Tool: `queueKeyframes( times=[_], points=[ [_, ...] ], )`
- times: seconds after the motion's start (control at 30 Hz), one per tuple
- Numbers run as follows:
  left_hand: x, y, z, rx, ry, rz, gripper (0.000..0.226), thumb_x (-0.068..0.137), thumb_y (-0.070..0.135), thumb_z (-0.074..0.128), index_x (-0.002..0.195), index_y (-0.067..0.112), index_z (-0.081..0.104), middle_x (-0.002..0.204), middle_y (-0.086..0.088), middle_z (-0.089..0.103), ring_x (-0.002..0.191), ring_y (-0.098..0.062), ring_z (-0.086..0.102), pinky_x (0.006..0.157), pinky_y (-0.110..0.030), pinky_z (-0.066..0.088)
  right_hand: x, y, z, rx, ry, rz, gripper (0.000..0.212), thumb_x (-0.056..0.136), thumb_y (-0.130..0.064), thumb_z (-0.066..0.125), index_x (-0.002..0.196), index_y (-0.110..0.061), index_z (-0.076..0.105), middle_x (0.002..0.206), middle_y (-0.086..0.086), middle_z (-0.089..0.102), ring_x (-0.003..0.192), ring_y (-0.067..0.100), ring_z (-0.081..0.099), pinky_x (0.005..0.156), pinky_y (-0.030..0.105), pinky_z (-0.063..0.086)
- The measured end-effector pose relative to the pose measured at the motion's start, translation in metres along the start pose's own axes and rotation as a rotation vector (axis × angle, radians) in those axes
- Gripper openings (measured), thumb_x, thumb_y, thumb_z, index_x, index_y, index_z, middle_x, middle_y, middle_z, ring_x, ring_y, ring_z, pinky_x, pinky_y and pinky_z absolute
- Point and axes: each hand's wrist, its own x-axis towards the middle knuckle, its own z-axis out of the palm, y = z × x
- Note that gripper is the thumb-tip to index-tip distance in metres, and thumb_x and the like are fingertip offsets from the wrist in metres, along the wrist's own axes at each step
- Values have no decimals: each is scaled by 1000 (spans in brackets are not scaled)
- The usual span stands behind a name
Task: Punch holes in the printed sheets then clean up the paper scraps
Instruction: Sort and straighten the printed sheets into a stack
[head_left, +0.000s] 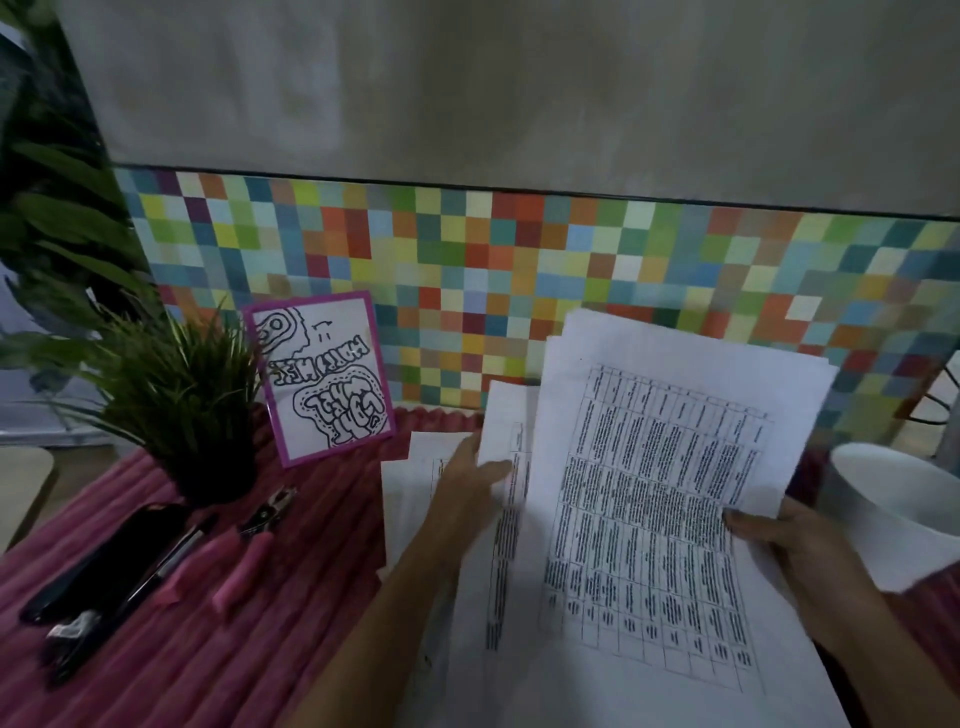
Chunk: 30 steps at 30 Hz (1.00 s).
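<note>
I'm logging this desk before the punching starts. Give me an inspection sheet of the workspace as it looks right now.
Surface: pink ribbed cloth covers the table.
Job's things: printed sheets held fanned; pink-handled hole punch lying untouched to their left.
Clutter: black pen, black case, potted plant, framed drawing, white bowl.
Grippers: left hand on a lower sheet; right hand gripping the stack's right edge.
Cables: nothing seen.
Surroundings: multicoloured checkered panel behind, grey wall above.
</note>
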Motion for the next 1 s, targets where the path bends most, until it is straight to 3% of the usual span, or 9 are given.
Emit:
queueKeyframes(
  times=[0.1,0.23,0.33,0.4,0.53,0.63,0.77,0.93,1.0],
  points=[
    [-2,7,12,76,-56,1,30,96,34,47,116,15,60,118,-5,65,101,-17,63,91,-35,50,-1,3,6,-51,-12,30,45,73,9,61,116,-4,62,96,-6,75,90,6,71,88,25,45],
    [-23,3,29,133,-226,111,25,89,14,65,107,29,59,97,14,69,87,4,67,70,-13,52,-1,1,6,-70,1,-3,52,63,6,70,113,-2,61,106,7,73,87,14,73,71,22,58],
    [-27,0,31,147,-150,184,20,93,13,58,108,25,61,97,13,69,89,3,66,70,-13,53,-10,-11,2,-256,-16,-42,71,59,-2,79,125,-14,58,108,9,73,93,27,71,82,42,57],
    [-24,-2,28,346,-52,244,16,97,25,52,107,18,61,103,6,69,91,-6,64,77,-23,51,-16,-18,-5,-426,41,-125,51,69,9,74,114,-12,64,98,9,72,79,14,71,69,31,56],
    [-16,-14,6,998,4,189,65,85,55,60,134,14,47,134,-2,52,123,-19,44,99,-30,35,-21,-26,-25,-668,229,-296,27,80,2,71,92,-22,68,92,10,72,78,28,69,76,50,57],
    [-15,-17,2,1124,-17,176,84,74,60,69,136,12,42,134,-4,49,123,-24,42,103,-35,36,-10,-19,-49,-734,307,-326,17,85,-13,72,93,-24,63,85,8,69,70,17,65,64,26,57],
    [-17,-16,-2,1019,77,142,71,68,48,80,121,11,48,118,-5,55,103,-23,55,86,-33,48,26,13,-109,-642,295,-309,38,80,-33,73,117,-36,65,102,-1,74,89,22,72,78,50,58],
    [-15,-6,-23,976,120,84,40,77,36,76,103,15,55,102,1,63,96,-24,61,74,-30,44,94,50,-182,-256,294,-93,26,67,-28,85,91,-29,76,118,22,65,72,17,73,61,27,60],
    [-11,-4,-28,944,136,104,19,82,28,69,87,17,54,92,3,61,89,-22,60,67,-29,41,72,35,-147,-186,249,-97,46,59,-28,87,103,-26,74,117,17,68,83,21,74,73,37,59]
  ],
)
